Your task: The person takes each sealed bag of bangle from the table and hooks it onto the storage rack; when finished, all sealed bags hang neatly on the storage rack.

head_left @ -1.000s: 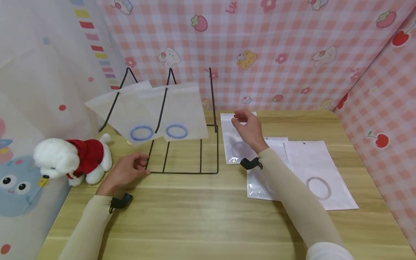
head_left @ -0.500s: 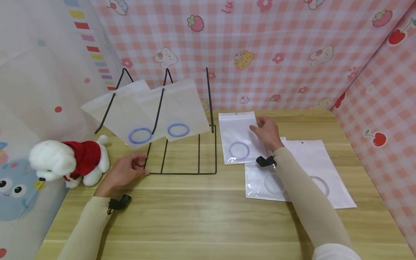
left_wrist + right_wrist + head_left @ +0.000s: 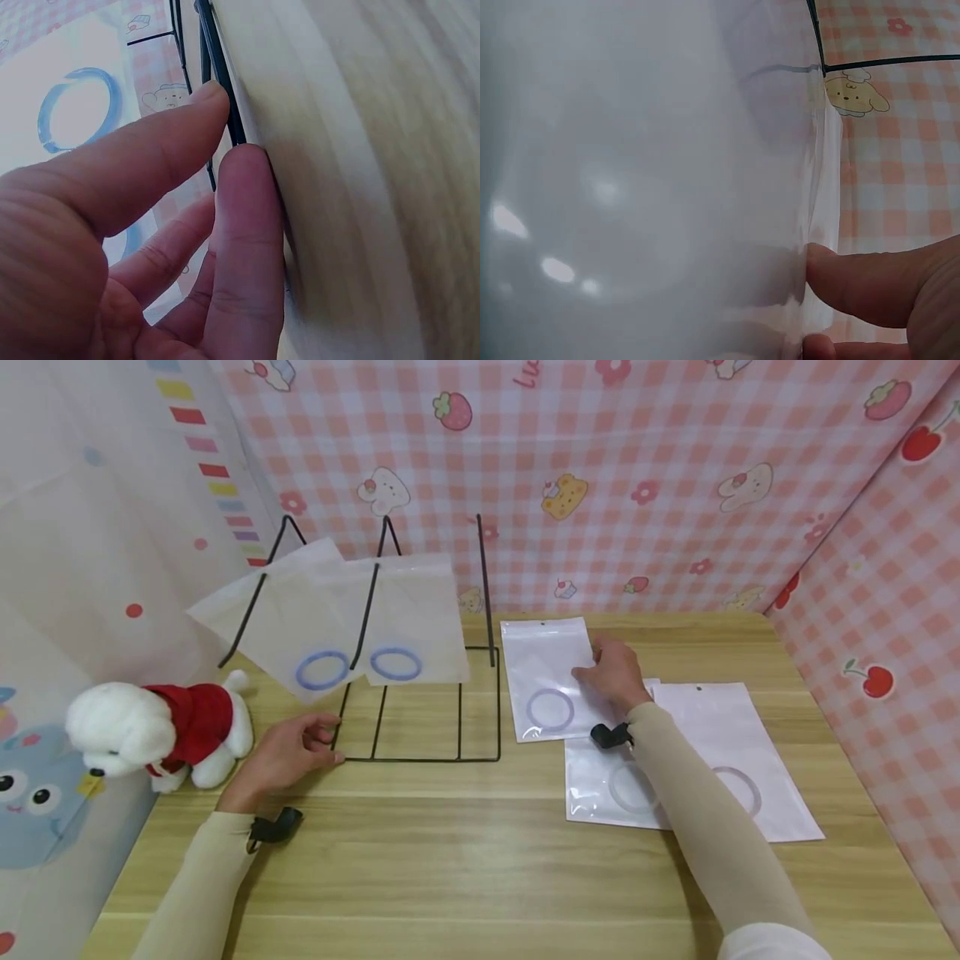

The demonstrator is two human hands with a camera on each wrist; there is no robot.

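Note:
In the head view my left hand [image 3: 288, 756] pinches the near left corner of a black wire rack [image 3: 420, 760]. The left wrist view shows thumb and index finger [image 3: 247, 202] on the thin wire close to the tabletop. My right hand [image 3: 615, 672] grips the right edge of a small white zip bag [image 3: 536, 652], which lies flat and has a pale purple ring in it. Close up in the right wrist view, the thumb [image 3: 855, 277] meets the glossy bag's edge. Two translucent bags with blue rings, a left bag [image 3: 288, 610] and a right bag [image 3: 420, 602], lean in the rack.
Two larger white ring bags, a middle bag [image 3: 592, 785] and a right bag [image 3: 705, 727], lie under and beside the right forearm. A white plush dog [image 3: 165, 727] in red stands left of the rack. Patterned cloth [image 3: 637, 443] closes off the back and sides.
My right hand has moved right and down from above the small bag to its right edge. That bag has shifted very slightly left. The left hand stays at the rack; its right bag swings a little.

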